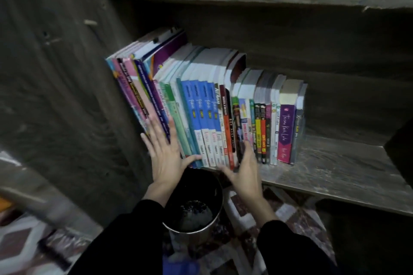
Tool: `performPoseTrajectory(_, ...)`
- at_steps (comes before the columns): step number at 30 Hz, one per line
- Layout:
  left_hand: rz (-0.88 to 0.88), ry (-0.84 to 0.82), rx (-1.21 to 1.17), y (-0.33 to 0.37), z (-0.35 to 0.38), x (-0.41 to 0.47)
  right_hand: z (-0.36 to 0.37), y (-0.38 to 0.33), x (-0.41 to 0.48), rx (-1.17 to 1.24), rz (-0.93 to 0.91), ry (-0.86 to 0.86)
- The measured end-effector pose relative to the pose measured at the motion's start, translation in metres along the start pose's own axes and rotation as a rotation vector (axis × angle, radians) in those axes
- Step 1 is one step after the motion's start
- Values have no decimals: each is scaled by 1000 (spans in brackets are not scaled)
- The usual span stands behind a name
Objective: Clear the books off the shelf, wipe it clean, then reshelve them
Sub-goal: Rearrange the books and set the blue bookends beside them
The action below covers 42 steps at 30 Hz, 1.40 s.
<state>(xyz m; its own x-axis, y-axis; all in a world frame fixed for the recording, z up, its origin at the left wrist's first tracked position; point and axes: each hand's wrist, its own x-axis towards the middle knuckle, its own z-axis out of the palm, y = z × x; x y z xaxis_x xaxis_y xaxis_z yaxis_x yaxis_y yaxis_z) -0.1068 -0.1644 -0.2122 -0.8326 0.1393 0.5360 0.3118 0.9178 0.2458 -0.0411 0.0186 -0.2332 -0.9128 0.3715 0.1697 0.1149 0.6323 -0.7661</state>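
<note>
Books (283,127) stand in a left-leaning row on the wooden shelf (335,163). Left hand (166,154) lies spread flat on the spines; right hand (243,169), also flat, brackets the blue-spined batch (204,118). Clearing seems barely begun. Next: squeeze that batch and draw it out above the bin (201,183).
</note>
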Motion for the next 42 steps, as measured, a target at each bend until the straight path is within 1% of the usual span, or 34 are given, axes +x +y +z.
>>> performPoseTrajectory(3, 80, -31, -31, -13, 8, 8, 7, 3, 7, -83, -41, -36)
performPoseTrajectory(6, 130, -23, -53, -18, 10, 11, 16, 1, 10, -124, -55, 46)
performPoseTrajectory(8, 142, 2, -55, -18, 9, 13, 19, -3, 10, -119, -52, 71)
performPoseTrajectory(12, 134, 8, -58, -18, 6, 13, 21, -8, 8, -116, -83, 101)
performPoseTrajectory(18, 78, -5, -32, -12, 0, 6, 20, -12, -1, -90, -12, -1)
performPoseTrajectory(20, 77, 10, -28, -12, -6, 3, 22, -20, -8, -43, -3, 35)
performPoseTrajectory(21, 83, 27, -47, -13, -10, 0, 24, -25, -12, -35, -36, 111)
performPoseTrajectory(22, 85, 52, -79, -15, -15, -3, 27, -31, -16, -48, -110, 220)
performPoseTrajectory(24, 39, 115, -176, -19, -25, -4, 35, -44, -20, -120, -343, 417)
performPoseTrajectory(25, -15, 135, -237, -21, -31, -3, 40, -49, -21, -175, -471, 437)
performPoseTrajectory(26, -68, 139, -298, -23, -35, -1, 45, -52, -23, -237, -585, 392)
performPoseTrajectory(27, -105, 113, -349, -25, -39, 2, 52, -53, -24, -306, -666, 308)
performPoseTrajectory(29, -132, 22, -376, -28, -46, 6, 64, -52, -27, -436, -733, 128)
performPoseTrajectory(30, -126, -7, -346, -30, -48, 7, 69, -52, -27, -485, -734, 70)
performPoseTrajectory(32, -115, -39, -268, -32, -50, 11, 76, -51, -23, -546, -696, 9)
performPoseTrajectory(35, -127, -77, -205, -30, -53, 15, 78, -52, -17, -594, -667, -33)
performPoseTrajectory(37, -126, -106, -209, -30, -56, 16, 76, -49, -18, -606, -665, -84)
performPoseTrajectory(40, -177, -141, -346, -25, -57, 13, 73, -40, -24, -552, -663, -141)
performPoseTrajectory(42, -333, -212, -489, -16, -54, 5, 72, -38, -27, -445, -601, -133)
